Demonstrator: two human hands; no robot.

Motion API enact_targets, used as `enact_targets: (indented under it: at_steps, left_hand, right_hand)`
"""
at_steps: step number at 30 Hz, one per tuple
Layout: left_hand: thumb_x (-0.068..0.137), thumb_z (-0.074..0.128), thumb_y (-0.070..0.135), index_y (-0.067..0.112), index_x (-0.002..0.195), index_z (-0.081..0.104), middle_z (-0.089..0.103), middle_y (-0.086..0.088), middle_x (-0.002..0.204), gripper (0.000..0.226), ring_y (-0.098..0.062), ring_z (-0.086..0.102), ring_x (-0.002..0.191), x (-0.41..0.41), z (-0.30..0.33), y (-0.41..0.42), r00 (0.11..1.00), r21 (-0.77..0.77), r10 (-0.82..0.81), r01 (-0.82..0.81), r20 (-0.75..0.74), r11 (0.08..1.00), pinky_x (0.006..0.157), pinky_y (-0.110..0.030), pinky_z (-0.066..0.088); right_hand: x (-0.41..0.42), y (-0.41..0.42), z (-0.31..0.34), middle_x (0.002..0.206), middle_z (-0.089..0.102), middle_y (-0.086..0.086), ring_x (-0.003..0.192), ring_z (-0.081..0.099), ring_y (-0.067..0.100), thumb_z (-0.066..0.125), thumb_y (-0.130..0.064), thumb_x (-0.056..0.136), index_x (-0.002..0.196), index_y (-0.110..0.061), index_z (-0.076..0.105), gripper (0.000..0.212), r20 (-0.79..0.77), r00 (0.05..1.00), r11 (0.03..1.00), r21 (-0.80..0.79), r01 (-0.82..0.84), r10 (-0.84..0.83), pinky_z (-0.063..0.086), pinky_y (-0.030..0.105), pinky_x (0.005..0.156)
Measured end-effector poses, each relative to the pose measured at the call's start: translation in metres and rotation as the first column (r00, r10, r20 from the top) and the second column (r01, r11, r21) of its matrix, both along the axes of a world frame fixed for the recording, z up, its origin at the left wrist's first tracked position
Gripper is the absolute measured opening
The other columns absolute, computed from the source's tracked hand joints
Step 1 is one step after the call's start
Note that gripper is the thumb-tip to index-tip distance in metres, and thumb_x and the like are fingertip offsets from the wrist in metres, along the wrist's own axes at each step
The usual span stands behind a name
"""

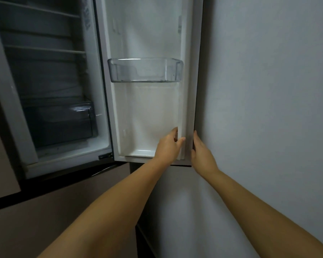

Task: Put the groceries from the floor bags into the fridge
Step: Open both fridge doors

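The fridge's right door (149, 108) stands wide open against the wall, its white inner liner facing me. My left hand (168, 144) grips the door's inner edge near the bottom, thumb on the white gasket. My right hand (201, 151) lies with straight fingers along the door's outer edge, between the door and the wall. A clear plastic door bin (145, 70) hangs at mid height with nothing in it. The dark fridge compartment (50, 90) shows bare shelves and a drawer (60, 121). No grocery bags or groceries are in view.
A pale grey wall (268, 90) runs right beside the open door. Below the fridge compartment are the brownish lower door fronts (73, 198). The left fridge door's edge (6, 101) stands at the far left.
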State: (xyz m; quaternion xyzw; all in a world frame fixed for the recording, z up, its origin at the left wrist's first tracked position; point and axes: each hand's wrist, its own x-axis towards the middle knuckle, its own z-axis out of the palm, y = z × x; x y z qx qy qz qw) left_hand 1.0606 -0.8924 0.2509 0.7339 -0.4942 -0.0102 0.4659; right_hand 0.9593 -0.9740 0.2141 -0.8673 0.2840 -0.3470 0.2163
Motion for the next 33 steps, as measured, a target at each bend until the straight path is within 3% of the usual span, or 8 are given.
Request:
enact_targets:
  at_steps: [6, 10, 13, 16, 21, 25, 29, 33]
  left_hand:
    - [0.097, 0.048, 0.033, 0.026, 0.148, 0.023, 0.055, -0.011, 0.127, 0.058, -0.024, 0.056, 0.111, 0.006, -0.009, 0.008, 0.989, -0.004, -0.067, 0.068, -0.133, 0.998, 0.096, -0.04, 0.05]
    - [0.097, 0.046, 0.033, 0.026, 0.138, 0.04, 0.057, 0.001, 0.105, 0.042, -0.018, 0.059, 0.097, 0.031, -0.054, 0.061, 0.952, -0.088, -0.026, -0.002, -0.305, 0.996, 0.084, -0.036, 0.053]
    - [0.1, 0.041, 0.029, 0.018, 0.103, 0.056, 0.06, -0.004, 0.091, 0.019, -0.018, 0.058, 0.082, 0.069, -0.095, 0.127, 0.866, 0.011, 0.124, -0.136, -0.485, 0.991, 0.07, -0.032, 0.049]
    - [0.1, 0.038, 0.032, 0.012, 0.099, 0.058, 0.062, -0.014, 0.088, 0.028, -0.019, 0.057, 0.07, 0.117, -0.115, 0.195, 0.617, 0.021, 0.293, -0.408, -0.73, 0.913, 0.069, -0.034, 0.049]
    - [0.101, 0.032, 0.039, 0.002, 0.144, 0.028, 0.047, -0.026, 0.136, 0.056, -0.037, 0.05, 0.123, 0.191, -0.107, 0.278, 0.255, -0.197, -0.002, -0.742, -0.967, 0.641, 0.091, -0.04, 0.046]
    - [0.098, 0.036, 0.047, 0.01, 0.143, 0.033, 0.039, -0.016, 0.147, 0.059, -0.031, 0.042, 0.133, 0.226, -0.086, 0.321, 0.199, -0.26, -0.181, -0.864, -0.963, 0.432, 0.108, -0.04, 0.039]
    - [0.092, 0.039, 0.057, 0.013, 0.142, 0.036, 0.042, -0.013, 0.146, 0.067, -0.028, 0.041, 0.134, 0.233, -0.088, 0.331, 0.202, -0.321, -0.303, -0.847, -0.931, 0.423, 0.112, -0.039, 0.034]
    - [0.09, 0.045, 0.056, 0.012, 0.141, 0.037, 0.043, -0.013, 0.145, 0.068, -0.026, 0.043, 0.134, 0.234, -0.099, 0.333, 0.215, -0.388, -0.407, -0.825, -0.888, 0.411, 0.112, -0.039, 0.035]
  right_hand:
    - [-0.009, 0.005, -0.02, 0.157, 0.024, 0.01, 0.139, 0.033, 0.026, 0.038, -0.011, 0.097, 0.152, -0.009, 0.012, 0.06, -0.215, 0.975, 0.998, 0.018, 0.063, -0.058, 0.033, 0.034, 0.11]
    - [0.004, 0.026, -0.041, 0.118, 0.06, 0.018, 0.103, 0.059, 0.032, 0.045, -0.016, 0.095, 0.151, -0.008, -0.01, 0.078, -0.388, 0.916, 0.983, 0.108, 0.151, -0.099, 0.043, 0.03, 0.075]
    - [0.039, 0.059, -0.044, 0.106, 0.062, 0.025, 0.097, 0.062, 0.039, 0.048, -0.016, 0.096, 0.144, 0.002, -0.022, 0.087, -0.135, 0.976, 0.937, 0.286, 0.202, -0.169, 0.045, 0.033, 0.075]
    - [0.087, 0.1, -0.051, 0.145, 0.03, 0.034, 0.128, 0.044, 0.043, 0.05, -0.019, 0.096, 0.145, 0.003, -0.018, 0.086, 0.223, 0.94, 0.831, 0.547, 0.099, -0.259, 0.034, 0.046, 0.106]
    - [0.166, 0.207, -0.076, 0.159, 0.015, 0.009, 0.143, 0.026, 0.027, 0.047, -0.024, 0.098, 0.151, -0.022, -0.007, 0.076, 0.227, 0.951, 0.772, 0.558, -0.303, 0.209, 0.027, 0.04, 0.114]
    - [0.25, 0.272, -0.038, 0.156, 0.025, 0.002, 0.143, 0.026, 0.017, 0.043, -0.03, 0.1, 0.15, -0.019, 0.02, 0.057, 0.147, 0.808, 0.714, 0.399, -0.576, 0.57, 0.024, 0.028, 0.112]
    - [0.307, 0.316, 0.001, 0.147, 0.042, 0.0, 0.135, 0.039, 0.016, 0.043, -0.031, 0.1, 0.148, -0.021, 0.029, 0.051, 0.169, 0.687, 0.625, 0.308, -0.718, 0.707, 0.033, 0.03, 0.11]
    - [0.325, 0.33, -0.001, 0.132, 0.056, 0.001, 0.121, 0.053, 0.017, 0.045, -0.032, 0.099, 0.141, -0.021, 0.04, 0.044, 0.27, 0.72, 0.63, 0.352, -0.692, 0.639, 0.045, 0.033, 0.101]
